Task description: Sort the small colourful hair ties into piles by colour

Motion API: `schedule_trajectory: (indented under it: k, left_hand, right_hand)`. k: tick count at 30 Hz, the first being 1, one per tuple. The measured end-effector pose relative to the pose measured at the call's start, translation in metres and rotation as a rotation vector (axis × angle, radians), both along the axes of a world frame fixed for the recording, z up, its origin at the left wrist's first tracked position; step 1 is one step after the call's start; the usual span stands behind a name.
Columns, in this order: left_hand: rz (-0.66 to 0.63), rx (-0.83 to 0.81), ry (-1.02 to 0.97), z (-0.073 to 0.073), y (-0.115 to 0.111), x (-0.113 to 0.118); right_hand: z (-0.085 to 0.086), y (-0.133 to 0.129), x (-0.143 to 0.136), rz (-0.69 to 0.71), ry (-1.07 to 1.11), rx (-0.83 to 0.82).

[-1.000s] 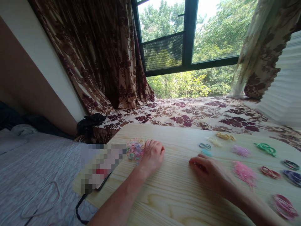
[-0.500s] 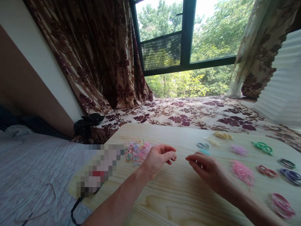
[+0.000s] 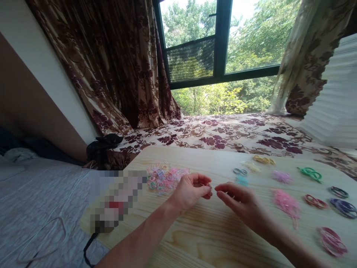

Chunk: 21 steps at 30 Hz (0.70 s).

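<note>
Over the middle of the wooden board (image 3: 195, 238), my left hand (image 3: 195, 188) is closed in a pinch, on something too small to make out. My right hand (image 3: 237, 195) faces it a short gap away, thumb and fingertips slightly apart, with nothing visible between them. A mixed pile of small coloured bands (image 3: 163, 178) lies just left of my left hand. Beyond my right hand are grey-blue rings (image 3: 240, 171) and a turquoise bunch (image 3: 241, 180). Farther right lie a pink bunch (image 3: 286, 203), a purple bunch (image 3: 281, 176) and red rings (image 3: 315, 201).
Green (image 3: 309, 174), yellow (image 3: 264, 160), navy (image 3: 343, 207) and rose (image 3: 333, 241) rings rest on the board's right side. A blurred-out object (image 3: 119, 201) with a black cord is at its left edge. Behind stands a window (image 3: 220, 41) with patterned curtains.
My right hand has moved left, closer to my left hand, and its fingertips have parted a little. My left hand has shifted slightly right and down.
</note>
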<state>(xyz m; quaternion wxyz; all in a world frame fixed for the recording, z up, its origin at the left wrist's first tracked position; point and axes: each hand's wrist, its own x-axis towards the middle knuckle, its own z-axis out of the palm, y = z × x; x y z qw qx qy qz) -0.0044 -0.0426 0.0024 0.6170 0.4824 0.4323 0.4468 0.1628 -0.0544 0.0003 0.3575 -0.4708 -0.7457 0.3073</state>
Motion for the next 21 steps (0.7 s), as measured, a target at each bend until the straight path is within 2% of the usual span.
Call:
schedule_trajectory:
  k: [8, 13, 21]
  left_hand:
    - [-0.011, 0.036, 0.061, 0.001, -0.0038, 0.0049]
    - [-0.008, 0.018, 0.054, 0.0007, -0.0036, 0.0054]
    - [-0.066, -0.067, -0.01, 0.0, -0.0033, 0.0025]
  right_hand:
    - [-0.0055, -0.0018, -0.0028, 0.034, 0.019, -0.043]
    - [-0.0027, -0.0028, -0.0068, -0.011, 0.045, -0.056]
    - [-0.0074, 0.0046, -0.0022, -0.031, 0.172, -0.141]
